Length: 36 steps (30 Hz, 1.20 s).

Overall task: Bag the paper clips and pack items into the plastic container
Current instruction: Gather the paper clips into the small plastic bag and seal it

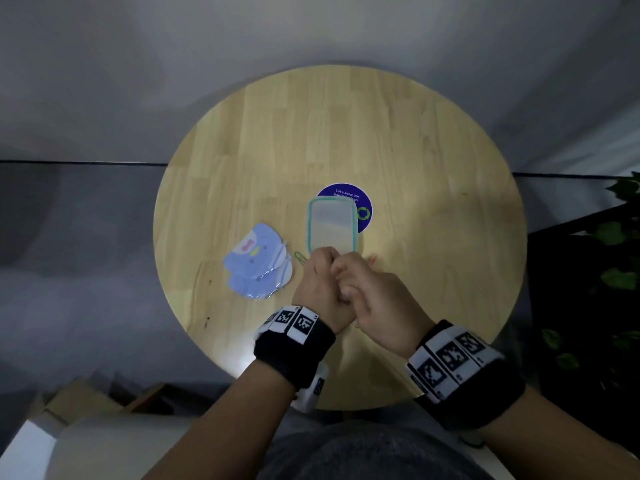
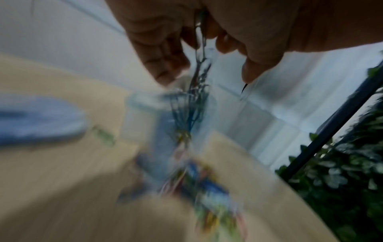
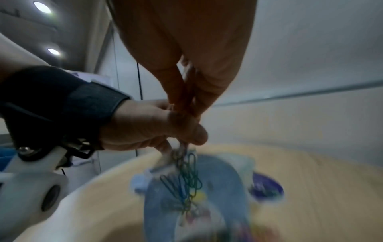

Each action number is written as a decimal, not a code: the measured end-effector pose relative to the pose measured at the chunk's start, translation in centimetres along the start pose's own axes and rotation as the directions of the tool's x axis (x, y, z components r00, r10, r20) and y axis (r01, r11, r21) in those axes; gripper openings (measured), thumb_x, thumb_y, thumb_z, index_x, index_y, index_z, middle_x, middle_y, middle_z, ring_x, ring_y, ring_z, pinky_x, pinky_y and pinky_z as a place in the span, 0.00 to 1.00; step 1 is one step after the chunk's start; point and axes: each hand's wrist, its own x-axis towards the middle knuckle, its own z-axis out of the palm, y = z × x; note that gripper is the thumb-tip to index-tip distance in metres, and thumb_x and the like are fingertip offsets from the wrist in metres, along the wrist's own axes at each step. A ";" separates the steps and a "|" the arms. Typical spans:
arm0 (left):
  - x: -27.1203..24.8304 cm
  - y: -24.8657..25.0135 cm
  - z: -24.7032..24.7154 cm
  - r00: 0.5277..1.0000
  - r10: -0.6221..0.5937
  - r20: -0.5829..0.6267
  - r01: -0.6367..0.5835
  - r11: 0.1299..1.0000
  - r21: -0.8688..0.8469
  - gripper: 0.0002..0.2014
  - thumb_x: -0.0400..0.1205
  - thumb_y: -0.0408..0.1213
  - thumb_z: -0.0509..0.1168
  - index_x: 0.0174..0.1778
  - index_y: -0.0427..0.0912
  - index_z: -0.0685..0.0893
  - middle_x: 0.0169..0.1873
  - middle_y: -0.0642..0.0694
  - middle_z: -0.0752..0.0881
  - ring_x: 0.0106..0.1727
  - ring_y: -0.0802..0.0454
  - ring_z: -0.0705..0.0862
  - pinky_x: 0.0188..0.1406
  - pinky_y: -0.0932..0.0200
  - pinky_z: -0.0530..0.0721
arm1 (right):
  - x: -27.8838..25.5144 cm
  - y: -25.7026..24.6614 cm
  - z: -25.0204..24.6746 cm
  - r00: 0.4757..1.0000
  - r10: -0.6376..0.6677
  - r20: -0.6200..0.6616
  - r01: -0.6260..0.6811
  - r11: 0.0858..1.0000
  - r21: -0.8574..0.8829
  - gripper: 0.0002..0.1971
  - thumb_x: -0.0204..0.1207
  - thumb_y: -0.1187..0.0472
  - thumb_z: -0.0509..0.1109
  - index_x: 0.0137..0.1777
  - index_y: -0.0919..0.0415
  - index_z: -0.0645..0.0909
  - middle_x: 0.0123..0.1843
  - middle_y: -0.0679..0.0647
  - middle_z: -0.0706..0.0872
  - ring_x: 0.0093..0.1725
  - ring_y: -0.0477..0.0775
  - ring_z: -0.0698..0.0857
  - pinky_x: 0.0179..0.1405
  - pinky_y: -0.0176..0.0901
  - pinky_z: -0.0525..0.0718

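My left hand (image 1: 320,289) and right hand (image 1: 375,294) meet above the table (image 1: 433,161), knuckles touching, at about 6 o'clock from the plastic container (image 1: 331,226). Both pinch the top of a clear bag (image 3: 165,161); a bunch of coloured paper clips (image 3: 185,178), blue, green and yellow among them, hangs below my fingertips, though the blur hides whether all sit inside the bag. More bright clips lie smeared with motion lower in the left wrist view.

The container is a see-through box with a mint-green rim, lying partly over a round purple sticker (image 1: 363,202) at its 1 o'clock. One green paper clip (image 1: 300,257) lies on the wood at its 8 o'clock, and a pale blue cartoon-shaped packet (image 1: 258,259) sits farther out at 8 o'clock.

The wood from 10 to 2 o'clock beyond the container is bare up to the rim; at 3 o'clock, off the table edge, stands a leafy plant (image 1: 620,247)
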 end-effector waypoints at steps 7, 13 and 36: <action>-0.5 -7.6 2.4 0.973 -0.202 0.111 0.200 0.979 0.029 0.30 0.69 0.41 0.78 0.64 0.37 0.75 0.59 0.41 0.78 0.56 0.48 0.80 0.53 0.69 0.72 | -0.9 5.0 3.7 0.977 0.210 0.026 -0.211 0.967 0.140 0.16 0.75 0.75 0.62 0.61 0.66 0.78 0.54 0.54 0.85 0.56 0.48 0.84 0.59 0.29 0.80; -0.4 -8.1 0.7 0.963 -0.258 0.080 0.253 0.965 0.064 0.19 0.78 0.44 0.70 0.62 0.42 0.77 0.55 0.44 0.83 0.54 0.47 0.82 0.52 0.63 0.74 | -1.3 7.8 2.9 0.882 0.316 -0.350 -0.311 0.948 0.073 0.07 0.74 0.70 0.67 0.50 0.61 0.82 0.38 0.53 0.87 0.38 0.56 0.84 0.41 0.39 0.79; -0.4 -5.5 -2.1 0.829 -0.480 0.286 0.553 0.781 -0.290 0.13 0.85 0.34 0.60 0.33 0.37 0.74 0.21 0.46 0.78 0.26 0.47 0.75 0.30 0.53 0.81 | 1.8 7.7 1.5 0.769 0.635 -0.075 -0.619 0.769 0.159 0.14 0.74 0.68 0.63 0.58 0.57 0.76 0.46 0.57 0.85 0.44 0.61 0.86 0.44 0.47 0.86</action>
